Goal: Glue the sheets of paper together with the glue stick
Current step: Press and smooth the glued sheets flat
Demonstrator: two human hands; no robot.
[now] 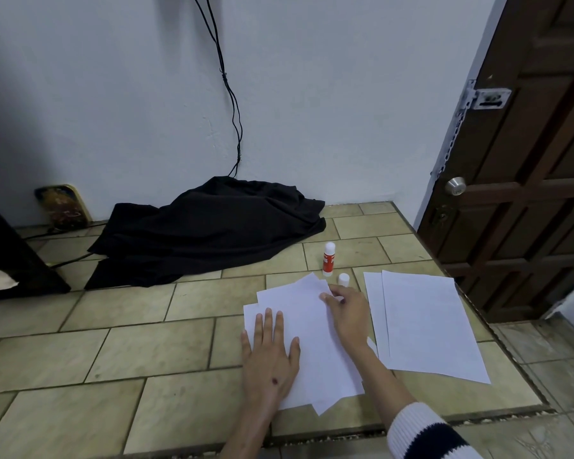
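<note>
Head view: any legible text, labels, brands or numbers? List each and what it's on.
Nothing can be read with confidence.
Glue stick: white lettering on the red label, too small and blurred to read.
Framed picture against the wall: gold marks, not legible.
Right-hand sheets of paper: faint lines at most, unreadable.
Sheets under the hands: look blank.

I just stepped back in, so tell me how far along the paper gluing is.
Done: the glue stick stands uncapped, its cap beside it. In hand: the left hand lies flat on the fanned stack while the right hand presses its top corner. Left: two loose sheets lie apart to the right, not yet joined.
</note>
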